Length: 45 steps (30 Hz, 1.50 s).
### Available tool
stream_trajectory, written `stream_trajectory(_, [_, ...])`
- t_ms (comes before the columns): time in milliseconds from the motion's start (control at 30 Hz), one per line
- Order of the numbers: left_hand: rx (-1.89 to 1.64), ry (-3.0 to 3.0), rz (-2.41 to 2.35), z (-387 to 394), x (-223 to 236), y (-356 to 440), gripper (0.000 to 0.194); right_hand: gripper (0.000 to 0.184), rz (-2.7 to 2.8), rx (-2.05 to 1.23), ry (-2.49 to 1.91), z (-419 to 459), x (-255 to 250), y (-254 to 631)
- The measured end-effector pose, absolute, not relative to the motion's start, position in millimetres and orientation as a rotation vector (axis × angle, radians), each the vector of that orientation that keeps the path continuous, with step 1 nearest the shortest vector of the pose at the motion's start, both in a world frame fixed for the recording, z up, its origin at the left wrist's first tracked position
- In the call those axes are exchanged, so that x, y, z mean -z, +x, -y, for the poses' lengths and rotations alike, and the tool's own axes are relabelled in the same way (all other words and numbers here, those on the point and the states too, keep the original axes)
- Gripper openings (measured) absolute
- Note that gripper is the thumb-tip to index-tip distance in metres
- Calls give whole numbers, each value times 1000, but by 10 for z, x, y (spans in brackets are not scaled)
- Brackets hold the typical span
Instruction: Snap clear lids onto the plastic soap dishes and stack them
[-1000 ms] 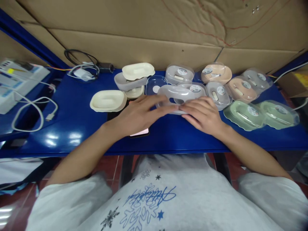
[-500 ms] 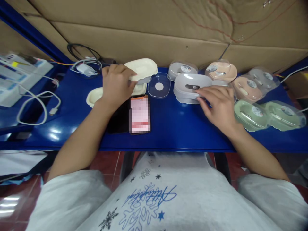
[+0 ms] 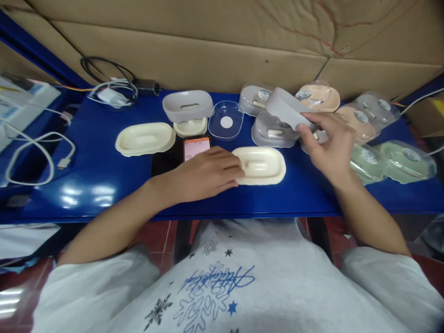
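My left hand [image 3: 211,172] grips the left end of a cream oval tray [image 3: 263,165] with a raised ridge in its middle, low over the table's front half. My right hand [image 3: 326,141] is closed on the right end of a grey plastic soap dish [image 3: 286,107], which it holds raised and tilted. Below that lies a clear-lidded grey soap dish [image 3: 274,132]. Another grey dish with a slot [image 3: 188,105] rests on a cream piece [image 3: 190,126] at the back. A second cream tray [image 3: 145,138] lies on the left.
A phone [image 3: 197,145] lies partly behind my left forearm. A clear lid with a white sticker [image 3: 227,121] is at the back middle. Lidded peach dishes [image 3: 357,121] and green dishes [image 3: 409,159] stand right. Coiled cables [image 3: 111,92] lie back left, before a cardboard wall [image 3: 208,55].
My left hand has brought the cream tray from the back left to the front middle, uncovering the slotted grey dish. My right hand has lifted and tilted the grey soap dish off the lidded one.
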State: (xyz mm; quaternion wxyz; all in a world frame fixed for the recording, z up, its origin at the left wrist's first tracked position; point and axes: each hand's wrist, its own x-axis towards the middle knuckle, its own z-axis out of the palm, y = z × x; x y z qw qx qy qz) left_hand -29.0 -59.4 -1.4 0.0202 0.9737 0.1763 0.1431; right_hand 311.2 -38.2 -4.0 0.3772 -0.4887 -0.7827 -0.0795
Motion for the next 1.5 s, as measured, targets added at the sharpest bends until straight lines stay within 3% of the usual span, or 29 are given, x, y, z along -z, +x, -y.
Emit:
stream_trajectory(233, [-412,3138,-440,634,172,-202,8,31,2222,172,-1169,510,44,2953])
stream_trajectory(367, [-687,3062,-521,659,25,-255,23,32,2407,132,-1105,609,20,2928])
stream_trajectory(567, [-531,3123,-733,636,-32,-265,40,27,2643,82,-771,746,13,2901])
stream_trajectory(833, [-409,3212,-605,495,225,-210,31,22,2692,154,-652,638,45,2847])
stream_trajectory(1200, [-538,3174,-541,542,227,-140,22,20,2779,99,-654,664,105,2828])
stream_trajectory(1500, [-506,3252,-547,539,221,-143,20,15,2836,488,-616,738,93,2717])
